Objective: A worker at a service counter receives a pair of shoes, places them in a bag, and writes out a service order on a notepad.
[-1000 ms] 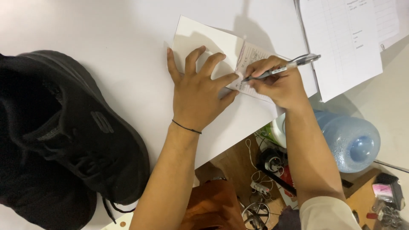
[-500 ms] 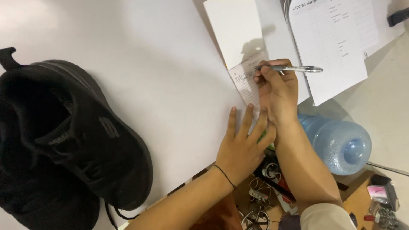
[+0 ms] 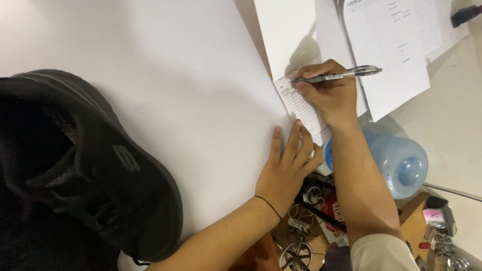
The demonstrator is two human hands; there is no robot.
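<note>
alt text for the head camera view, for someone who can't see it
A right hand writes with a pen on a small printed slip on a white table. The left hand rests flat by the slip, with a black shoe at left.

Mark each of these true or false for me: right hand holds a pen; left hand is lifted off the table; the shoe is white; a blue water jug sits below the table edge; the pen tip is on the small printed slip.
1. The right hand holds a pen. True.
2. The left hand is lifted off the table. False: it lies flat at the table's edge, fingertips by the small printed slip.
3. The shoe is white. False: it is black.
4. A blue water jug sits below the table edge. True, beside the right forearm.
5. The pen tip is on the small printed slip. True, near its upper end.
</note>
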